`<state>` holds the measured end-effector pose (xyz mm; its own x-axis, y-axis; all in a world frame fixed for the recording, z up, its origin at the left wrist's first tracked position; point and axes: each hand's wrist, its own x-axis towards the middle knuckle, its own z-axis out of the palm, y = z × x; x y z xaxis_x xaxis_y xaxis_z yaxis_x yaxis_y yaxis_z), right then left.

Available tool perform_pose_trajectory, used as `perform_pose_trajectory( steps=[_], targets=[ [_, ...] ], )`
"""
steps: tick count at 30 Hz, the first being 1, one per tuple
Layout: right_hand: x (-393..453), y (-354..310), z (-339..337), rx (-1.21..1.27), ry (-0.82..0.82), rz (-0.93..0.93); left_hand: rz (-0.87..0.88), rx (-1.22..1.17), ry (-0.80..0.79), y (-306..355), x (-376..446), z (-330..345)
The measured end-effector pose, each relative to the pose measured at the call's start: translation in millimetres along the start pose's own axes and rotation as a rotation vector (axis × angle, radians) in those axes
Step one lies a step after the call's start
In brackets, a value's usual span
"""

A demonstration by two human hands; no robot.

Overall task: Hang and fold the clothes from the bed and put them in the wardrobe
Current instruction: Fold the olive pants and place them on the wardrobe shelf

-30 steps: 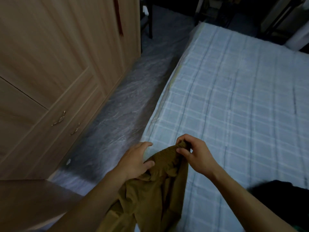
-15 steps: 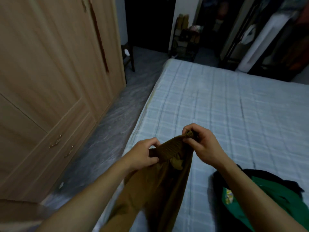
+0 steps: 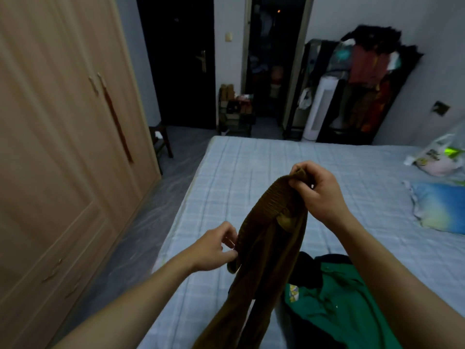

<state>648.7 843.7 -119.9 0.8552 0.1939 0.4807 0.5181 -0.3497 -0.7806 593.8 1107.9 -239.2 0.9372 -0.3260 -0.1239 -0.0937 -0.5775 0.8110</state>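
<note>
A pair of brown trousers (image 3: 266, 248) with a ribbed elastic waistband hangs in front of me over the bed (image 3: 251, 177). My right hand (image 3: 314, 190) pinches one end of the waistband, raised high. Lower down, my left hand (image 3: 216, 248) pinches the other end between thumb and fingers. The legs drop out of view at the bottom. A green garment (image 3: 334, 316) lies crumpled on the bed under my right forearm, on top of a dark garment (image 3: 307, 270). The wooden wardrobe (image 3: 55, 147) stands at the left with its doors closed.
A blue pillow (image 3: 442, 207) and a plastic bag (image 3: 445, 157) lie at the bed's right side. A grey floor strip (image 3: 141, 235) runs between wardrobe and bed. A small stool (image 3: 161, 142), a shoe rack (image 3: 234, 112), a white tower fan (image 3: 319, 109) and a clothes rack (image 3: 364, 79) stand beyond.
My view has tilted up to show the far room. My right hand has lifted its end of the waistband higher, and my hands have spread apart along it.
</note>
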Motion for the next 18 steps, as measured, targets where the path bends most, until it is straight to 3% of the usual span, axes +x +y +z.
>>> perform_pose_trajectory(
  steps=[2,12,15,18],
  targets=[
    [-5.2,-2.9,-15.3,0.011,0.041,0.007,-0.025,-0.064,0.009,12.3,8.6,18.3],
    [-37.5,-11.6,-63.4,-0.005,0.113,0.011,0.022,0.118,0.146,46.8,46.6,77.7],
    [-46.0,-13.4,-72.0,0.009,0.132,0.032,0.014,0.094,0.127,46.6,45.2,78.9],
    [-54.3,-13.2,-84.0,0.047,0.159,0.067,0.018,0.068,0.235,48.3,43.6,54.9]
  ],
)
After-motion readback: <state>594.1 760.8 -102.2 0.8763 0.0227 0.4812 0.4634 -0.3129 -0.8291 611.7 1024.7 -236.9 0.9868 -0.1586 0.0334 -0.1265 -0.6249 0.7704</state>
